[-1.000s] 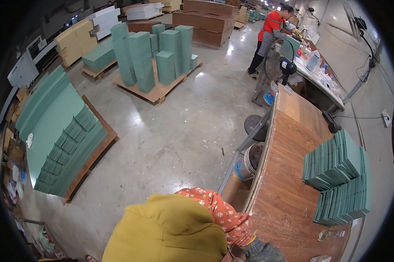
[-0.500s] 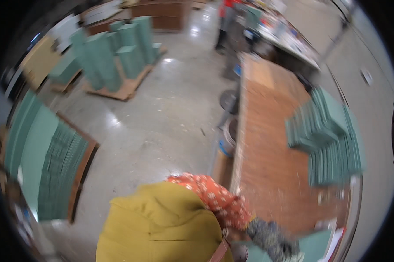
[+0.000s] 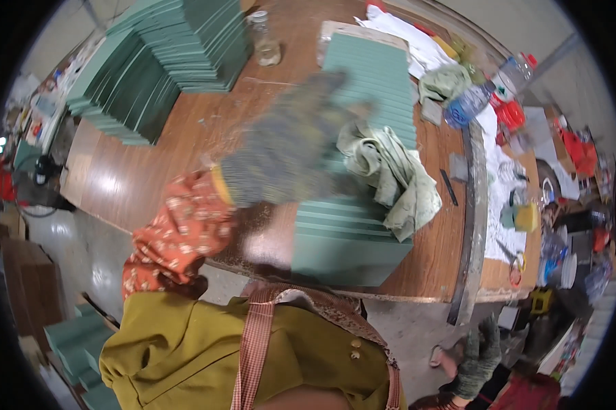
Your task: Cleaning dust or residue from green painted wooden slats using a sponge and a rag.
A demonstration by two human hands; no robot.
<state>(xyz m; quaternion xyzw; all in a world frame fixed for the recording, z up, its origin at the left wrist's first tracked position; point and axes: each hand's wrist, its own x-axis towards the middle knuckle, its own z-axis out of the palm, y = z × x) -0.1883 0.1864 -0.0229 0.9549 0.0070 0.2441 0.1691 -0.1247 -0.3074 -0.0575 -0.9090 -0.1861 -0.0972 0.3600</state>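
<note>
My left hand (image 3: pixel 280 147), in a grey knitted glove under an orange floral sleeve, reaches over the table with fingers spread, blurred by motion. Its fingers are over a long row of stacked pale green boards (image 3: pixel 352 256). Right by the fingertips, a crumpled pale green cloth (image 3: pixel 393 178) lies on the boards; whether the hand touches it I cannot tell. Nothing appears gripped. My right hand is not in view.
Tall stacks of green boards (image 3: pixel 198 48) and a glass jar (image 3: pixel 267 41) stand at the back left. Bottles (image 3: pixel 468 106), cloths and tools fill the right side, beside a metal strip (image 3: pixel 473 205). Another person's gloved hand (image 3: pixel 482 355) shows at lower right.
My view has swung right from the floor and pallets to the worktable. The gloved left hand, earlier near the lower edge, now spreads over the row of boards beside the cloth.
</note>
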